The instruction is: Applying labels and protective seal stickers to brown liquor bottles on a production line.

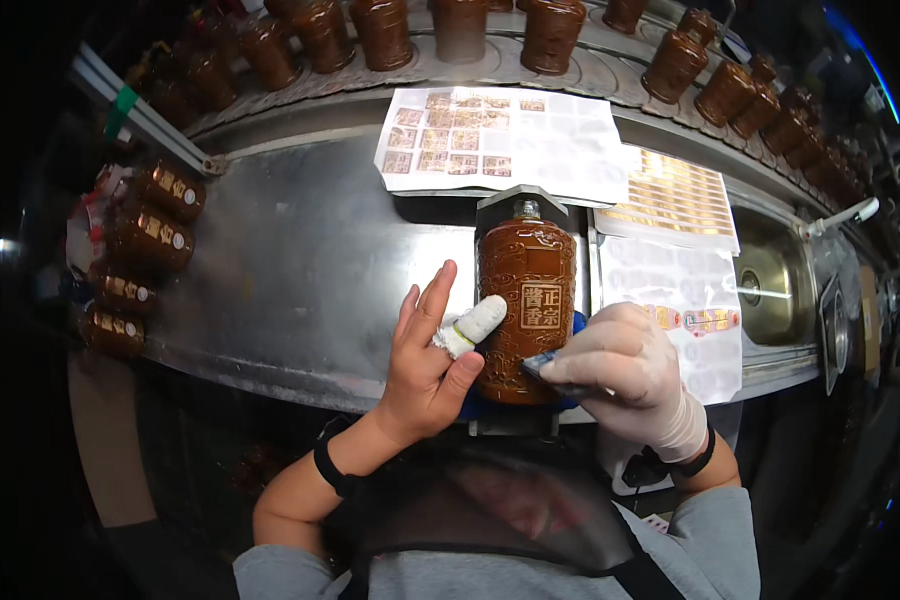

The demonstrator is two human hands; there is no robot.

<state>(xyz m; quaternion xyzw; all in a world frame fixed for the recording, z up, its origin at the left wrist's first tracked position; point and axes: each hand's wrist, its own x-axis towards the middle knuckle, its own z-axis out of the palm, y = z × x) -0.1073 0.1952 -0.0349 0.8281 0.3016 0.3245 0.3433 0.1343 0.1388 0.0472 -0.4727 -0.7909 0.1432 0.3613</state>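
Note:
A brown glazed bottle (528, 258) with raised patterns and a gold label lies on a dark holder, its pale neck pointing away from me. My left hand (435, 350) is at the bottle's left side, fingers spread, holding nothing. One finger is wrapped in white, and its tip is at the bottle's edge. My right hand (625, 375), in a white glove, pinches a small dark flat piece (540, 362) against the lower right of the bottle. Its exact kind I cannot make out. The holder (518, 193) shows beyond the bottle's neck.
Beyond the bottle lies a sheet of gold stickers (570, 150), with more sticker sheets (660, 260) to the right. A steel sink (770, 290) is at the far right. Brown bottles stand on the curved conveyor (490, 70); several labelled bottles (135, 240) lie at the left.

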